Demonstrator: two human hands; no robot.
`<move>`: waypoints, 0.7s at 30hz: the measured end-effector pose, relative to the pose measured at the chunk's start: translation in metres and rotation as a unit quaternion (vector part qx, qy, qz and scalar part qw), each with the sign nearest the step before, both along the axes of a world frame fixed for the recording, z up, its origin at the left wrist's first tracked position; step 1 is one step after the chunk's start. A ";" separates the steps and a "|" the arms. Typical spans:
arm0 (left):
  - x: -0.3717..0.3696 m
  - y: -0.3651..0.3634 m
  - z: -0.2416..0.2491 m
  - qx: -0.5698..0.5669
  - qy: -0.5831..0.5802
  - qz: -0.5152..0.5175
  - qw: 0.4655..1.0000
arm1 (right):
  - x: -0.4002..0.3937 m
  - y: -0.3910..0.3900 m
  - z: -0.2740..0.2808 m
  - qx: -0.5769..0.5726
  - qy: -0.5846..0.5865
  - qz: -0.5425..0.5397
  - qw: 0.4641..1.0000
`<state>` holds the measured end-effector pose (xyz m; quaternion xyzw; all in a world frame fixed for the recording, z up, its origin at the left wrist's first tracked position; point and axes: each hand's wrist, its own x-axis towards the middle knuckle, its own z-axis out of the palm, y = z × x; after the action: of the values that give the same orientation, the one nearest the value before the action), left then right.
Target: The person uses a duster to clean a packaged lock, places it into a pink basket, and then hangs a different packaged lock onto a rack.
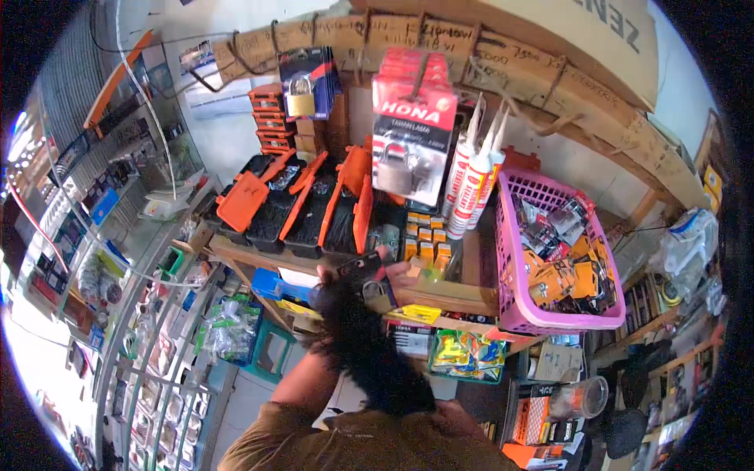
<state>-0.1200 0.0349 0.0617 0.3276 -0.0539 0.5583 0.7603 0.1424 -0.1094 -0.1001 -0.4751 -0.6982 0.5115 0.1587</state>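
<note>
A dark padlock pack point(375, 289) is held up in front of the wooden shelf. My right hand point(400, 280) grips its right side, with the fingers showing past the edge. At the pack's left edge are the fingers of my left hand point(325, 275), closed on it; the rest of that hand is mostly hidden. A black fluffy thing point(365, 337) covers the lower part of the pack and the space between my arms. Just behind the hands stand black bins with orange lids point(345, 204) and small orange-and-white boxes point(425, 238).
Red padlock packs point(412, 118) and a brass padlock pack point(301, 98) hang from a wooden beam point(338, 43). Sealant tubes point(471, 184) stand beside a pink basket point(512, 271) of packets. A glass case point(157, 337) is at left, a clear tub point(591, 396) at lower right.
</note>
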 end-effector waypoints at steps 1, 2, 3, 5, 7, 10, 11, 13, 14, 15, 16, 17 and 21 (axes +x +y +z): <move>0.004 -0.006 0.003 -0.014 0.007 0.001 1.000 | 0.005 0.001 -0.007 -0.002 -0.072 -0.023 0.997; 0.012 -0.013 0.017 -0.065 0.012 0.011 0.998 | 0.010 -0.002 -0.013 -0.010 -0.143 -0.050 0.988; 0.019 -0.017 0.026 -0.133 0.017 0.046 0.990 | 0.017 -0.004 -0.020 -0.016 -0.139 -0.053 0.989; 0.034 -0.016 0.033 -0.175 0.042 0.086 0.980 | 0.025 -0.010 -0.030 0.008 0.029 -0.091 0.995; 0.038 0.002 0.020 -0.032 0.013 -0.027 0.999 | 0.014 -0.017 0.020 0.016 0.018 -0.093 0.995; 0.051 0.009 0.015 0.123 -0.061 -0.156 0.978 | 0.023 -0.020 0.019 0.037 0.010 -0.148 0.988; 0.056 -0.004 0.032 -0.051 -0.120 -0.113 0.985 | 0.027 -0.021 0.011 0.040 0.021 -0.208 0.977; 0.074 -0.019 0.049 -0.124 0.092 0.116 0.981 | 0.030 -0.024 0.010 0.058 -0.011 -0.186 0.981; 0.076 -0.012 0.044 -0.121 0.095 0.111 0.982 | 0.030 -0.025 0.009 0.073 -0.041 -0.161 0.983; 0.075 0.001 0.036 0.025 0.029 -0.033 0.999 | 0.028 -0.027 0.007 0.147 -0.002 -0.131 0.980; 0.074 0.009 0.030 0.167 -0.037 -0.179 0.969 | 0.029 -0.029 0.008 0.149 0.003 -0.139 0.979; 0.077 0.006 0.034 0.169 -0.027 -0.189 0.967 | 0.029 -0.031 0.012 0.104 -0.013 -0.176 0.979; 0.101 -0.033 0.051 -0.159 0.000 -0.010 0.987 | 0.024 -0.048 0.041 0.119 0.048 -0.223 0.966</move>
<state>-0.0192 0.0021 0.1123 0.2021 0.0325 0.5516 0.8086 0.1665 -0.1574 -0.0589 -0.5713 -0.6219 0.3989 0.3575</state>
